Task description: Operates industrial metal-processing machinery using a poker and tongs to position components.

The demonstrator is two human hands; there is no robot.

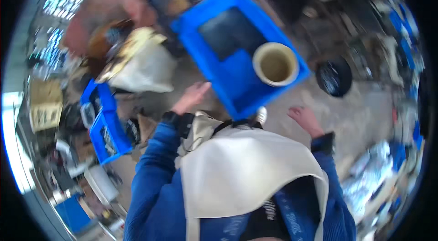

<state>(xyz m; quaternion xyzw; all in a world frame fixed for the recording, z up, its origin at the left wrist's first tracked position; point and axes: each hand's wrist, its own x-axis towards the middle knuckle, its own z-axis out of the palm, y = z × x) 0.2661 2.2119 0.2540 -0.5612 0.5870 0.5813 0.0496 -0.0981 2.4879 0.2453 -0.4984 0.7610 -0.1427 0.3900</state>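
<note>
A large blue plastic crate lies ahead of me, set at a slant. Inside it are a dark flat panel and, at the near right end, a cream round bucket with a brownish inside. My left hand reaches beside the crate's left wall with fingers stretched out; whether the fingertips touch the wall I cannot tell. Off the crate's near right corner, my right hand hangs over the floor with loosely bent fingers apart and holds nothing. Motion blurs both hands somewhat.
A black round tub stands right of the crate. On the left are a full white sack and smaller blue bins. A cardboard box sits farther left. Shiny plastic wrapping lies at the lower right.
</note>
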